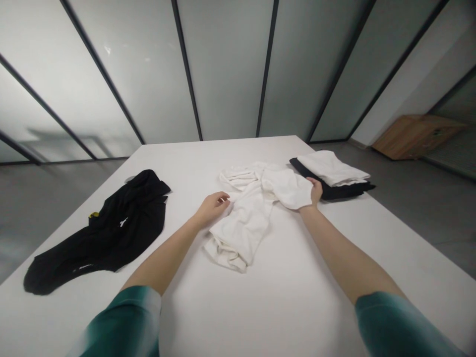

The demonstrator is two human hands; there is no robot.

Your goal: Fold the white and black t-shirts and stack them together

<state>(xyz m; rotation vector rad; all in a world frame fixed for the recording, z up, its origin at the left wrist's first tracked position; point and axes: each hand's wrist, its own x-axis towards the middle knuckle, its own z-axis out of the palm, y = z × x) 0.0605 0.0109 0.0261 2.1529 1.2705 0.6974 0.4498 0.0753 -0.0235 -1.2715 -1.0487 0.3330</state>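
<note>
A crumpled white T-shirt (253,208) lies in the middle of the white table (290,297), its hem bunched toward me and the neck end at the back. My right hand (316,191) is closed on the edge of its right part, which is spread out to the side and slightly lifted. Beside the shirt's left edge is my left hand (213,208), fingers loosely bent and a little apart, with no cloth visible in them. The thumb side of that hand is partly hidden.
To the left lies a rumpled black garment (130,223) with a small yellow patch at its edge. At the back right, folded white cloth (330,167) rests on folded black cloth (344,192). Frosted glass panels (230,69) stand behind the table; a wooden cabinet (412,136) is farther right.
</note>
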